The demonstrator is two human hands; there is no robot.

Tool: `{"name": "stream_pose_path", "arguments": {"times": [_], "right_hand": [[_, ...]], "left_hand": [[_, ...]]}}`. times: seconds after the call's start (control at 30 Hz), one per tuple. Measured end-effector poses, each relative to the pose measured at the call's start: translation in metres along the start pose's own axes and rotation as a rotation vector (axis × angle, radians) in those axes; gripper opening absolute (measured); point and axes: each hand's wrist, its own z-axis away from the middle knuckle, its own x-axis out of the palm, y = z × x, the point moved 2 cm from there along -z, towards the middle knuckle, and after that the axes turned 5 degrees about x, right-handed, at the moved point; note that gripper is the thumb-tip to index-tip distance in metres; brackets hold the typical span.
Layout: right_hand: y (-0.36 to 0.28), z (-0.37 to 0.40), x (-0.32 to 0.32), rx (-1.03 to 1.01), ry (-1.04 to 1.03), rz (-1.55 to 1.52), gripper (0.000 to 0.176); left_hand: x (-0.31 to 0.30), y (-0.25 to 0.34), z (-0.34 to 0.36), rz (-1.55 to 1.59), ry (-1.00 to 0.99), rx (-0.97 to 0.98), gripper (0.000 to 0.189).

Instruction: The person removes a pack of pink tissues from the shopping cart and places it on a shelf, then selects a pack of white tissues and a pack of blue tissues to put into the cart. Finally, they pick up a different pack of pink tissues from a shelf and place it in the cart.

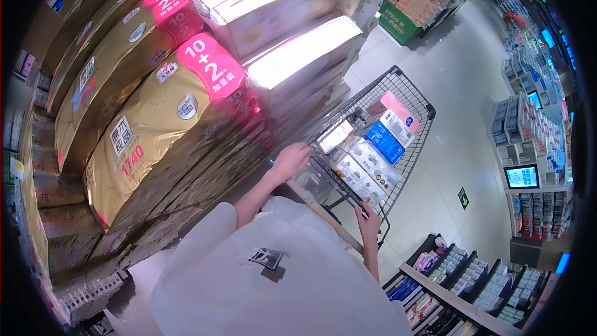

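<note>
A black wire shopping cart (418, 92) stands in front of me. Its basket holds a pink pack (395, 108), a blue pack (384, 142), a white-and-gold pack (336, 135) and white plastic-wrapped packs (368, 168). My left hand (292, 160) is at the basket's near left corner, its fingers curled over the edge. At the near right corner, beside the wrapped packs, is my right hand (368, 221), with thumb and fingers apart and nothing held between them. The cart's handle bar (320, 210) runs between my two forearms.
Large gold-and-pink packs (152, 121) are stacked close on the left, beside white cartons (305, 50). Brown cartons in a green box (398, 22) stand farther ahead. Goods shelves (479, 286) are at lower right, and a lit screen (522, 177) is at the right.
</note>
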Motion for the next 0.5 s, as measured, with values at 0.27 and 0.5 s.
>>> {"name": "stream_pose_path", "arguments": {"times": [0.27,0.5], "right_hand": [[-0.011,-0.015,-0.018,0.016,-0.207,0.055,0.047],[-0.137,-0.088,-0.065,-0.355,-0.26,0.272,0.05]], "left_hand": [[-0.012,-0.005,-0.007,0.201,0.137,-0.073,0.02],[-0.016,-0.053,-0.024,1.267,0.344,-0.629,0.041]]}}
